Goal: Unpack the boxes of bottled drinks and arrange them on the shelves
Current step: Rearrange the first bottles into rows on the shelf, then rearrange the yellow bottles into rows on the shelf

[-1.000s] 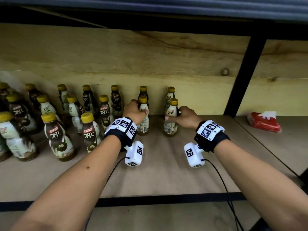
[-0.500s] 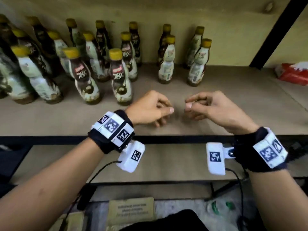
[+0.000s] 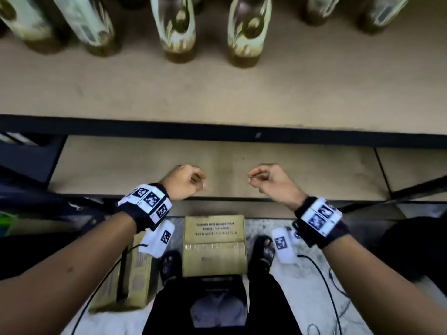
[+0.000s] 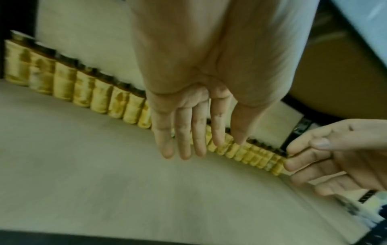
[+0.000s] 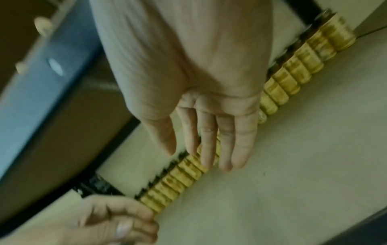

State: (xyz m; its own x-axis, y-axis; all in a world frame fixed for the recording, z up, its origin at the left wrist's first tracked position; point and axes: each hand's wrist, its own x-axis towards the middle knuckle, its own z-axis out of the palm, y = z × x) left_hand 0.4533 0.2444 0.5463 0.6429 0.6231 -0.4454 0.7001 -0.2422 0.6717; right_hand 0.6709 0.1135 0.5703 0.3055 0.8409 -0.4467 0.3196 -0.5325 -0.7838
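Several coffee bottles (image 3: 176, 27) with cream labels stand in a row on the upper shelf (image 3: 217, 93); only their lower halves show at the top of the head view. My left hand (image 3: 199, 181) and right hand (image 3: 254, 178) hang side by side over the front edge of the lower shelf (image 3: 314, 170), fingers loosely curled, holding nothing. A cardboard box (image 3: 214, 245) sits on the floor between my feet, its top flaps shut. In the wrist views the left hand (image 4: 188, 140) and right hand (image 5: 209, 149) are empty, with the bottle row (image 4: 83, 89) smeared by motion behind them.
A second cardboard box (image 3: 130, 281) lies on the floor at the left of my feet. Cables (image 3: 331, 298) trail over the speckled floor at the right. A black metal rail (image 3: 217, 129) fronts the upper shelf.
Both hands let go of the bottles on the upper shelf, drew back and dropped to the lower shelf's edge. My view tilted down to the floor and boxes.
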